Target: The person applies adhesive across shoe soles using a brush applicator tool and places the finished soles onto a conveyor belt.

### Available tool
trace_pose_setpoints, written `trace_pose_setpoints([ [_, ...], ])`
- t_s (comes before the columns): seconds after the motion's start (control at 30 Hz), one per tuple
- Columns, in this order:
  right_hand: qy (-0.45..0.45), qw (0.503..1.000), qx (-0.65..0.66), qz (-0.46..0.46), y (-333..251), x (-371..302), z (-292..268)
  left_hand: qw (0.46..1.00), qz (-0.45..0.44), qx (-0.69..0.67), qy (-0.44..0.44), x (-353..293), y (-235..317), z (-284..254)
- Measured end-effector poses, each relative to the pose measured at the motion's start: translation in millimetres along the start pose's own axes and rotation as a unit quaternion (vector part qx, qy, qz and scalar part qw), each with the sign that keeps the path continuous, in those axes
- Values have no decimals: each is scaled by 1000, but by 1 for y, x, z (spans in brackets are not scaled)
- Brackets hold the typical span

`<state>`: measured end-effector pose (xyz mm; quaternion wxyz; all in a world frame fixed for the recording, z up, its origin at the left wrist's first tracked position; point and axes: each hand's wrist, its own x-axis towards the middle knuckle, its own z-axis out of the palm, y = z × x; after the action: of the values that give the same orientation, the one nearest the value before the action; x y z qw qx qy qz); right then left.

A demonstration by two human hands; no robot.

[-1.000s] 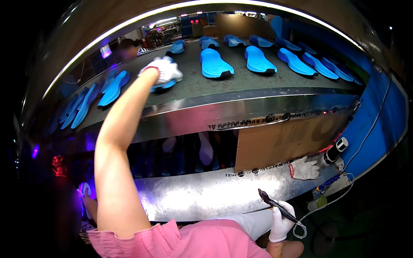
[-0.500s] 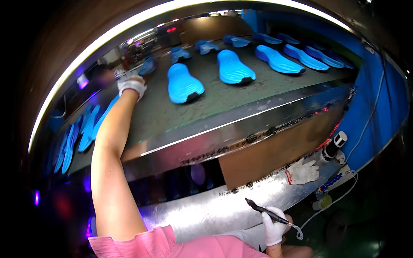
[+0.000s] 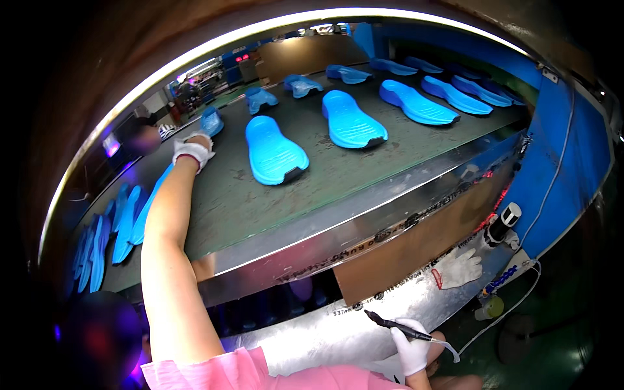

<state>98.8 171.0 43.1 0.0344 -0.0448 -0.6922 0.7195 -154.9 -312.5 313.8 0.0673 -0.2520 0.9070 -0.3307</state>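
Observation:
My left hand, in a white glove, reaches far over a dark green conveyor belt. It is beside a small-looking blue shoe sole at the far side; its fingers are too unclear to tell whether they grip anything. Closer to me lie two bright blue soles, one in the middle and another to its right, both hollow side up with dark notched ends. My gloved right hand, low in the picture, is closed around a black-handled brush with a dark tip and a pale tube at its rear.
More blue soles stand along the belt at right, and others lie left of my arm. Below the belt's metal edge are a cardboard sheet, a metal shelf, a loose white glove and a black-and-white cylinder.
My left hand has come back a little toward me and turned. The belt and its soles appear lower in the picture. The brush stays in my right hand, nearly unmoved.

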Motion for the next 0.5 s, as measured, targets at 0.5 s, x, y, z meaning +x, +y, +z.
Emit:
trace_pose_setpoints([
  [0.5,-59,995,85,5,5,-7,-13,863,107,-380,314,-116,-48,-25],
])
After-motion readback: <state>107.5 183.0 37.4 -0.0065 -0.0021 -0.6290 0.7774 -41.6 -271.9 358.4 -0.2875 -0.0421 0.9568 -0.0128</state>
